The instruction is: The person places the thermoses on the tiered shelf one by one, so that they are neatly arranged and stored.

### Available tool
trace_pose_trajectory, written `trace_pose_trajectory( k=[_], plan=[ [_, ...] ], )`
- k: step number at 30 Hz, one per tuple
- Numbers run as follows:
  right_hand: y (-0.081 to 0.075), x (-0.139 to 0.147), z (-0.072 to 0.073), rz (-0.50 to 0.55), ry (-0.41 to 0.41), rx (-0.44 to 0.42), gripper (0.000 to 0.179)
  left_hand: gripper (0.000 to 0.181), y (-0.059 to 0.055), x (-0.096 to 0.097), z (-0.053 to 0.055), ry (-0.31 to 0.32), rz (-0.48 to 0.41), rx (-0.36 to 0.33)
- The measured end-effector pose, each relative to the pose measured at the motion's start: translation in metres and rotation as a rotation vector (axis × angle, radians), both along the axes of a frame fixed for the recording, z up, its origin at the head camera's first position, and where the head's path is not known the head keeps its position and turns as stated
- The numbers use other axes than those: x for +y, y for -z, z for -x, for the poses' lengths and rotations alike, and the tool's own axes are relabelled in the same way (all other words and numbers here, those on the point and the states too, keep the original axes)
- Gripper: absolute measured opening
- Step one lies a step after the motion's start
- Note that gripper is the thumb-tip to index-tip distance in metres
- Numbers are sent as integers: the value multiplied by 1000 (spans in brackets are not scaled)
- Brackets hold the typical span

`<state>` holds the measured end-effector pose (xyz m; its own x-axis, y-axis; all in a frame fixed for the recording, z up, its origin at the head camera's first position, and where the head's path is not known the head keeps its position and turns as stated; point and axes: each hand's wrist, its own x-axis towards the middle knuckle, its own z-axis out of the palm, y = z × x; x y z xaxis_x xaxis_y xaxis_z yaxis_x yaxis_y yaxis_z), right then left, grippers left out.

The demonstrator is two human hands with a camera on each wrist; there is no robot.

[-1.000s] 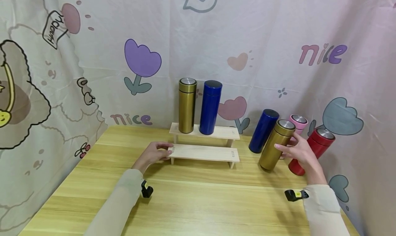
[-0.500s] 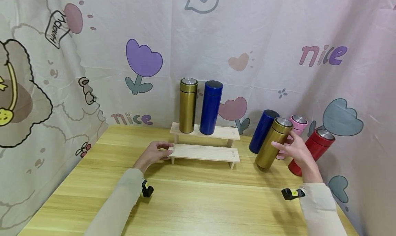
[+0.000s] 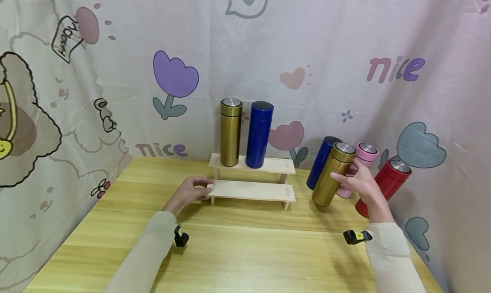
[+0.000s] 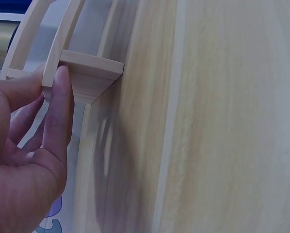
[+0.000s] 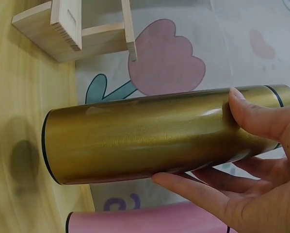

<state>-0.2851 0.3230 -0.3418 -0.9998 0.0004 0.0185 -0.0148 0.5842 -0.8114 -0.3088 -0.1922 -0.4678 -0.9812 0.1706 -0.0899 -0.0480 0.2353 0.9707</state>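
Observation:
My right hand (image 3: pixel 360 182) grips a gold thermos bottle (image 3: pixel 333 175) near its top, thumb on one side and fingers on the other. In the right wrist view a gap shows between the base of this gold thermos (image 5: pixel 150 136) and the tabletop, so it is lifted. With thumb and fingertips my left hand (image 3: pixel 190 190) pinches the left end of the lower step of a two-tier wooden stand (image 3: pixel 253 190); the left wrist view shows the fingers (image 4: pixel 60 102) against the board's end. Another gold thermos (image 3: pixel 230 135) and a blue thermos (image 3: pixel 259 135) stand on the upper step.
Right of the stand, on the wooden table (image 3: pixel 245 250), are a second blue thermos (image 3: pixel 319 163), a pink thermos (image 3: pixel 367 151) and a red thermos (image 3: pixel 392 180). The held bottle partly hides the blue and pink ones. A patterned curtain (image 3: pixel 245 62) hangs behind the table.
My right hand has raised the gold thermos slightly and carried it left, now covering more of the blue thermos behind. The left hand stays at the stand's end.

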Motion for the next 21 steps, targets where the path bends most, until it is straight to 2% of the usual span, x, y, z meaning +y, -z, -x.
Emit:
trace_pose_trajectory(
  k=[8, 21],
  plan=[
    [-3, -7, 2, 23, 7, 8, 90, 40, 1, 0, 1, 1, -9, 4],
    [-9, -13, 4, -10, -10, 28, 89, 40, 2, -1, 2, 8, 4, 11]
  ],
)
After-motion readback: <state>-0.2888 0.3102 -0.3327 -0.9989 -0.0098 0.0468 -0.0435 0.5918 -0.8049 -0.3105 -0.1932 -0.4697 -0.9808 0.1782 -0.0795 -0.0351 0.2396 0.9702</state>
